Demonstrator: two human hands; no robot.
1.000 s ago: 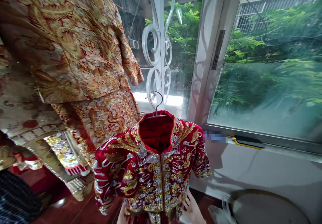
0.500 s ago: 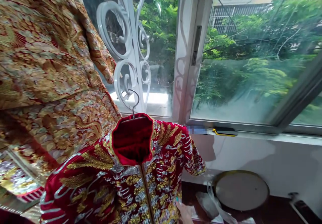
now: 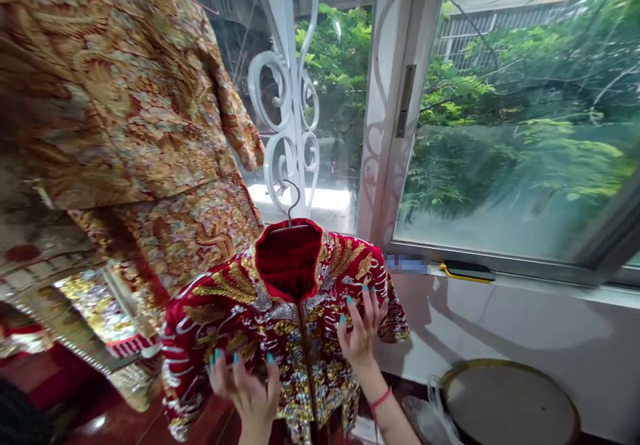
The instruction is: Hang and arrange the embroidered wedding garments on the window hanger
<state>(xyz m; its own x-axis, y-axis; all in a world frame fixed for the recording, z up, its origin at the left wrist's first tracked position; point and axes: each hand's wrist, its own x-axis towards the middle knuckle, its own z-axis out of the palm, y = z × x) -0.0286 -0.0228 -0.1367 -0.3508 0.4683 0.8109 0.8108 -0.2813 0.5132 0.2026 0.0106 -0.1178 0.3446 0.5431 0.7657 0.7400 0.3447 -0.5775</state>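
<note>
A red jacket with gold and silver embroidery hangs on a wire hanger hooked to the white scrolled window grille. My right hand lies flat on the jacket's right chest, fingers spread and open. Lower down, my left hand rests against the jacket's left front with its fingers apart. Both hands have teal nails. A red string circles my right wrist.
A large gold brocade garment hangs at the left, overlapping other embroidered pieces below it. Sliding window panes fill the right. A black and yellow object lies on the sill. A round stool stands at the lower right.
Both hands have risen into view and now lie spread on the red jacket's front. The camera has swung a little, shifting the jacket toward the centre.
</note>
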